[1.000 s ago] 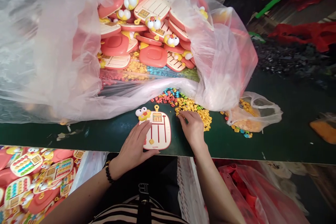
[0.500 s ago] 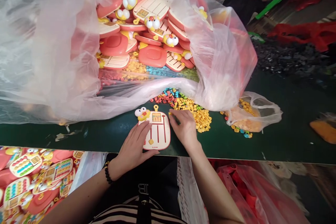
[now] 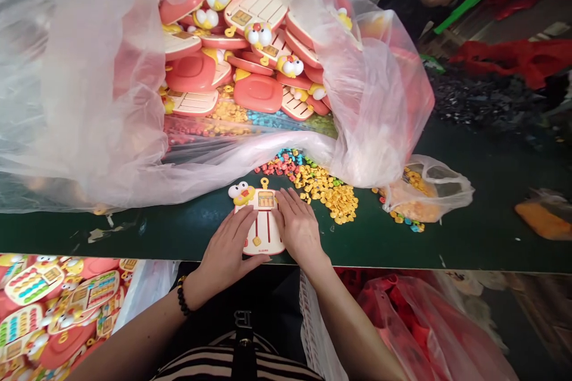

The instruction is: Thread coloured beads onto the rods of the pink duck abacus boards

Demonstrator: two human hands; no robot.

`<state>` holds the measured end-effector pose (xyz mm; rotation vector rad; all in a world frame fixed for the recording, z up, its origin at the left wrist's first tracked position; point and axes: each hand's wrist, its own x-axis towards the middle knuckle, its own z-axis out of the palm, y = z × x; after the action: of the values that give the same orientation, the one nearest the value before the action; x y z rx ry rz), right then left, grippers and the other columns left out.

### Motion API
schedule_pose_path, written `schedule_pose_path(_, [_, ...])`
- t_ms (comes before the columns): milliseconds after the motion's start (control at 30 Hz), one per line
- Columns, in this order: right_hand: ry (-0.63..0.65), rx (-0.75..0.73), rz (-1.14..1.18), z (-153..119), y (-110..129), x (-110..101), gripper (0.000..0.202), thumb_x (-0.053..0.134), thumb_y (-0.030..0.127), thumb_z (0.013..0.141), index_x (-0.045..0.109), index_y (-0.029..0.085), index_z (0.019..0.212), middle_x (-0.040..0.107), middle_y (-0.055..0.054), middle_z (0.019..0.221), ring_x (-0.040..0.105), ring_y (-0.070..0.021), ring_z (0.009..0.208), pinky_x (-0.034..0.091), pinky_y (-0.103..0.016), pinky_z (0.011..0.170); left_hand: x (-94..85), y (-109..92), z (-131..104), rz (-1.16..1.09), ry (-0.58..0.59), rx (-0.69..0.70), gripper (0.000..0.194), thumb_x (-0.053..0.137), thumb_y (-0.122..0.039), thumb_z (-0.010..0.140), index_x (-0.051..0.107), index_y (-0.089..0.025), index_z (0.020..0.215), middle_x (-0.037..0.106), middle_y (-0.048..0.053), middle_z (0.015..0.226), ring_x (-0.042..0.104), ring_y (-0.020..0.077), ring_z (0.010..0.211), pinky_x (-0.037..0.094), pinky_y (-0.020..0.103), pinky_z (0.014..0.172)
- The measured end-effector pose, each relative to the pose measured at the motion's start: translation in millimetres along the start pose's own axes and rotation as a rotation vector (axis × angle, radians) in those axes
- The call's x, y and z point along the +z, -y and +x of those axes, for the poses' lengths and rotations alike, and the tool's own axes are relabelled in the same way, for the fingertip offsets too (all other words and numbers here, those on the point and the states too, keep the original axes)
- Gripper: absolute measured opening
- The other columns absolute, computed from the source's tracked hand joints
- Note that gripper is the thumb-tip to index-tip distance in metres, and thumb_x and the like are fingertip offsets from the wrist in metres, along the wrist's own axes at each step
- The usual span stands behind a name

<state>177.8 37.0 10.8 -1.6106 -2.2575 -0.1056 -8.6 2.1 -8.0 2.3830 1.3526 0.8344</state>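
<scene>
Fingers of the left hand (image 3: 223, 244) lie loose and flat over the left side of the toy board (image 3: 263, 230), gripping nothing, with the thumb along its lower rim; those of the right hand (image 3: 299, 226) bend over its right side, and whether they pinch a small piece cannot be told. The toy board lies face up just inside the near edge of the table (image 3: 379, 247), so light downward pressure, with the left palm bracing against sliding, should serve best. Yellow pieces (image 3: 339, 199) are heaped to its right, farther from that edge. Beyond sprawls a large clear bag (image 3: 370, 113) of similar boards (image 3: 259, 94); a smaller bag (image 3: 451, 195) sits rightward. Past the large bag, another person (image 3: 402, 3) in dark clothing shows partly.
</scene>
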Motion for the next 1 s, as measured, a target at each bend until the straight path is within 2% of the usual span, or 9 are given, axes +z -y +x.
schedule_pose_path(267, [0.032,0.045,0.037,-31,23,0,0.053,0.041,0.035,0.097,0.037,0.014,0.145,0.05,-0.016,0.141,0.037,-0.0297,0.138,0.041,-0.047,0.103,1.6,2,0,-0.086,0.022,-0.02,0.08,0.063,-0.05,0.082,0.024,-0.02,0.146,0.046,0.016,0.142,0.044,0.0291,0.132,0.04,0.047,0.108])
schedule_pose_path(433, [0.121,-0.049,0.127,-22,25,-2,0.049,0.042,0.033,0.096,0.04,0.018,0.143,0.049,-0.011,0.143,0.034,-0.0278,0.14,0.035,-0.049,0.109,2.7,5,-1,-0.137,-0.011,-0.006,0.082,0.061,-0.053,0.083,0.021,-0.019,0.147,0.046,0.017,0.141,0.044,0.0283,0.133,0.041,0.048,0.107])
schedule_pose_path(567, [0.222,-0.122,0.198,-11,24,-8,0.046,0.04,0.028,0.096,0.042,0.021,0.142,0.049,-0.008,0.144,0.03,-0.0282,0.142,0.026,-0.056,0.112,4.0,4,-2,-0.165,-0.003,-0.037,0.085,0.062,-0.053,0.082,0.019,-0.02,0.147,0.044,0.017,0.143,0.044,0.0285,0.133,0.042,0.047,0.106])
schedule_pose_path(667, [0.22,-0.144,0.292,-10,25,-13,0.042,0.042,0.022,0.094,0.049,0.022,0.135,0.057,-0.008,0.136,0.036,-0.0264,0.139,0.022,-0.059,0.112,4.2,3,-3,-0.158,-0.007,-0.073,0.086,0.063,-0.052,0.082,0.018,-0.02,0.147,0.043,0.017,0.144,0.043,0.0288,0.133,0.044,0.046,0.105])
schedule_pose_path(733, [0.174,-0.17,0.397,-13,23,-16,0.031,0.044,0.018,0.091,0.061,0.023,0.117,0.067,-0.005,0.123,0.046,-0.0249,0.133,0.024,-0.057,0.112,3.5,3,-3,-0.13,-0.023,-0.055,0.085,0.062,-0.053,0.082,0.018,-0.02,0.147,0.044,0.018,0.143,0.045,0.0291,0.132,0.043,0.046,0.105])
schedule_pose_path(800, [0.061,-0.165,0.498,-16,17,-17,0.023,0.047,0.017,0.09,0.066,0.024,0.098,0.073,-0.002,0.107,0.057,-0.0226,0.122,0.034,-0.05,0.109,2.0,2,-1,-0.096,-0.019,-0.016,0.084,0.061,-0.053,0.083,0.019,-0.019,0.147,0.046,0.017,0.142,0.046,0.0295,0.131,0.041,0.047,0.106])
schedule_pose_path(867, [-0.124,-0.036,0.504,-18,4,-15,0.02,0.048,0.018,0.09,0.067,0.023,0.092,0.074,-0.004,0.099,0.064,-0.0207,0.107,0.047,-0.042,0.098,0.2,1,0,-0.065,0.009,0.011,0.083,0.061,-0.052,0.083,0.019,-0.019,0.147,0.045,0.017,0.143,0.045,0.0298,0.132,0.039,0.048,0.108])
schedule_pose_path(933, [-0.279,0.174,0.385,-18,-14,-11,0.019,0.049,0.022,0.091,0.067,0.02,0.096,0.073,-0.008,0.098,0.067,-0.021,0.096,0.053,-0.038,0.086,-1.3,1,1,-0.042,0.037,0.021,0.082,0.061,-0.05,0.083,0.019,-0.019,0.147,0.045,0.016,0.143,0.044,0.0298,0.132,0.037,0.049,0.109])
schedule_pose_path(1000, [-0.307,0.317,0.221,-15,-31,-5,0.021,0.051,0.028,0.091,0.067,0.018,0.1,0.072,-0.011,0.098,0.067,-0.0233,0.09,0.054,-0.039,0.08,-2.1,0,2,-0.026,0.041,0.024,0.081,0.061,-0.049,0.084,0.021,-0.019,0.146,0.047,0.016,0.141,0.045,0.0298,0.132,0.036,0.049,0.11])
